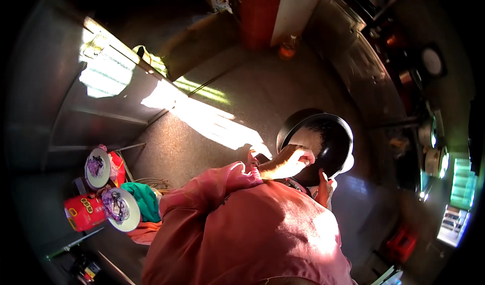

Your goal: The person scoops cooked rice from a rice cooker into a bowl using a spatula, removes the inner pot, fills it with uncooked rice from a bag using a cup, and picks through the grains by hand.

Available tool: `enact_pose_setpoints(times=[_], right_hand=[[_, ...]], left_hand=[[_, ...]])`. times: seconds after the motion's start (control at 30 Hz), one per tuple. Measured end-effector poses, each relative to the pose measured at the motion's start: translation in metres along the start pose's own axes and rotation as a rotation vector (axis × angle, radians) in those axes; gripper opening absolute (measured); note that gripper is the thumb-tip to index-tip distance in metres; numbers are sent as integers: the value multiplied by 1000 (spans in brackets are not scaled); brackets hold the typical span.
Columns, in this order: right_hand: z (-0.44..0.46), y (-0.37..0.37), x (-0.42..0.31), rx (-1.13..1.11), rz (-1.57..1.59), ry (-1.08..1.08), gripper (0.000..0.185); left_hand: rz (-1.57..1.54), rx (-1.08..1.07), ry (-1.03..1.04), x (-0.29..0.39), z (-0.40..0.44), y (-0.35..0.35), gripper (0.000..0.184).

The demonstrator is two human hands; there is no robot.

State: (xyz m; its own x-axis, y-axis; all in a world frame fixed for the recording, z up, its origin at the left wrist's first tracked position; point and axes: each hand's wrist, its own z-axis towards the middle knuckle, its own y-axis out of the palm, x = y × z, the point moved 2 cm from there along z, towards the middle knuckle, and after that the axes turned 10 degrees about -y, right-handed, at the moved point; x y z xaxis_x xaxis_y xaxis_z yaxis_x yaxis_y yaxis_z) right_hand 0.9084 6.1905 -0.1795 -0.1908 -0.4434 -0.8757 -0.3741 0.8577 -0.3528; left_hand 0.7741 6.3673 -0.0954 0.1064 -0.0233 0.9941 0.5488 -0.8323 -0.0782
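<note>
A dark round pan or bowl (339,142) is tilted in front of my body, with a pale, grainy-looking mass (307,138) inside it. My left hand (295,160) reaches over the near rim, its fingers curled above the inside; whether they pinch anything is too small to tell. At the lower right of the rim, my right hand (325,188) grips the edge, with its thumb up against the side. Pink sleeves and a reddish garment cover my arms and front. A second dark rim shows just behind the pan.
Two white plates (131,213) with purple items stand at the left beside a red container (83,213) and green cloth (143,200). A metal cabinet is at the upper left. Shelves with pots (433,162) line the right. A red object (402,243) sits lower right.
</note>
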Motion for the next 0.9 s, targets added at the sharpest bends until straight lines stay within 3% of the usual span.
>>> enact_pose_setpoints(times=[0.03,0.1,0.13,0.2,0.3,0.33,0.37,0.4,0.43,0.5,0.53,0.6,0.67,0.7,0.73,0.9], right_hand=[[18,16,-6,91,-210,13,29],[44,45,-20,-107,-79,-125,37],[63,61,-25,-172,-98,-197,47],[97,91,-44,-326,-437,-1082,44],[156,150,-63,-620,-394,-739,24],[175,172,-67,-581,-637,-1134,21],[194,193,-70,-393,-864,-1533,19],[179,221,-135,-846,-212,-849,17],[187,240,-143,-800,-272,-853,15],[212,287,-167,-831,-250,-404,16],[206,313,-191,-869,-148,-503,20],[239,369,-173,-809,-136,-606,22],[235,413,-210,-916,-307,-603,29],[243,437,-213,-922,-426,-626,30],[244,460,-214,-965,-255,-574,31],[230,561,-264,-1074,-414,-627,28]], left_hand=[[13,17,-52,-5,11,-11,8],[3,42,-84,-21,32,-32,9],[-28,99,14,-28,48,-44,9],[2,100,-134,-38,76,-68,9],[-56,165,-77,-46,122,-112,10],[-45,176,-83,-46,138,-128,10],[-5,230,-53,-52,157,-142,11],[-18,275,-46,-53,169,-157,11],[-39,324,-37,-53,178,-171,12],[-35,432,-35,-43,191,-204,11],[-22,460,-119,-36,192,-220,12],[-121,566,-264,-49,202,-242,14],[-119,607,-354,-54,208,-269,15],[-103,658,-302,-61,214,-283,14],[-85,710,-251,-68,219,-297,12],[-93,750,-240,-91,239,-385,9]])
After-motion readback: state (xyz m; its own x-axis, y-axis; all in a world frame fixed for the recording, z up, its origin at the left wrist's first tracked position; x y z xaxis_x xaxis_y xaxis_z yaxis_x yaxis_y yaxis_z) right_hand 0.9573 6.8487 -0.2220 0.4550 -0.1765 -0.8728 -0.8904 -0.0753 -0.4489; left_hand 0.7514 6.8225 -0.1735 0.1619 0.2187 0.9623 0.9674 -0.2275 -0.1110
